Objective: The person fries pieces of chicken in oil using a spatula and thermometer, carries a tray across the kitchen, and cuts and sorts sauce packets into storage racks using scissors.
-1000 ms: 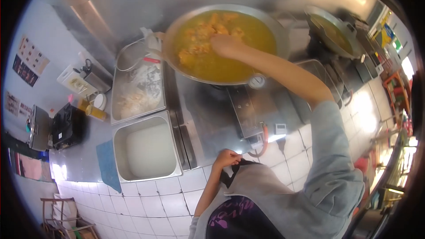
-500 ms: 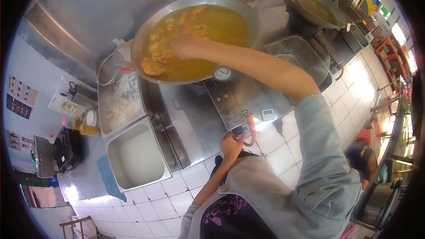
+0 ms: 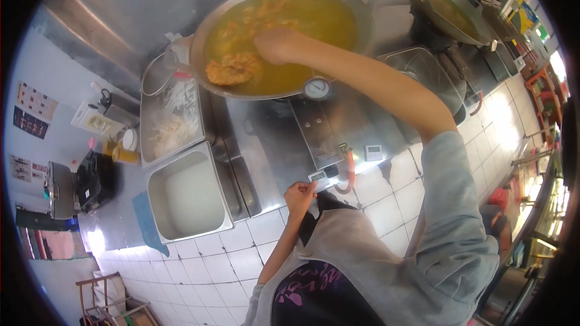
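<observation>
Toward the surface's [image 3: 273,160] back edge, the right hand [image 3: 279,46] appears over the wok's [image 3: 199,71] oil [image 3: 284,81], near golden battered pieces [image 3: 232,69]; fingers best stay clear of the oil. The left hand [image 3: 300,197] is by a small display [image 3: 317,176] at the front edge. Either grip: cannot tell.

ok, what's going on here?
A person's right hand is over a wide, round metal wok of yellow oil with golden-brown pieces in it; whether it holds one is unclear. The left hand is beside a small white digital display near the steel counter's front edge. Left of the wok stands a steel tray dusted with white powder.
</observation>
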Available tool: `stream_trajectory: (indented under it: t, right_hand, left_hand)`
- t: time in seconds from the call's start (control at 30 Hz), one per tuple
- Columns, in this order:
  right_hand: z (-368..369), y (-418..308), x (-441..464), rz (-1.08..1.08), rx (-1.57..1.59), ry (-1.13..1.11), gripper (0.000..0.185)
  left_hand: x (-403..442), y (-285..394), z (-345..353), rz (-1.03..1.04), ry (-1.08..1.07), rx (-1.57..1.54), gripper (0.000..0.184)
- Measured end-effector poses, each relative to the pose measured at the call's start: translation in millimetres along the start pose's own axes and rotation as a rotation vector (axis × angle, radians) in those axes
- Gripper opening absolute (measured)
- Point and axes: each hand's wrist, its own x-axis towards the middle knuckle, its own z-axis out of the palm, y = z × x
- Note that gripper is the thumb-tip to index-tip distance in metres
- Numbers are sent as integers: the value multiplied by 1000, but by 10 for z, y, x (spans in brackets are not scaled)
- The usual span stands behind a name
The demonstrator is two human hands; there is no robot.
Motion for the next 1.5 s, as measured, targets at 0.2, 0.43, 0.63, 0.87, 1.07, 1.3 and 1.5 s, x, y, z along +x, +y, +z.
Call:
stream_trajectory:
  t: [0.2,0.43,0.63,0.87,1.07,1.3,1.5]
  right_hand:
    - [42,9,-3,21,-10,5,23]
    - [305,288,447,73,170,303,23]
    - [299,513,812,50,223,130,26]
    - [-268,247,205,-15,405,-33,12]
    - [-492,306,-26,5,312,-258,13]
    - [-896,361,-261,-28,178,-118,15]
    - [-1028,502,-351,-65,59,40,16]
  left_hand:
    - [8,-104,-85,13,-4,-93,33]
    - [-147,-252,-545,-61,-35,-274,44]
    - [-480,-871,-994,-278,-132,-389,53]
    - [-732,-1579,-1349,-449,-92,-288,52]
    - [-626,-1784,-1484,-458,355,-387,45]
    - [-263,-2254,-1569,-437,507,-474,42]
    - [-210,-1992,-1581,-543,532,-607,40]
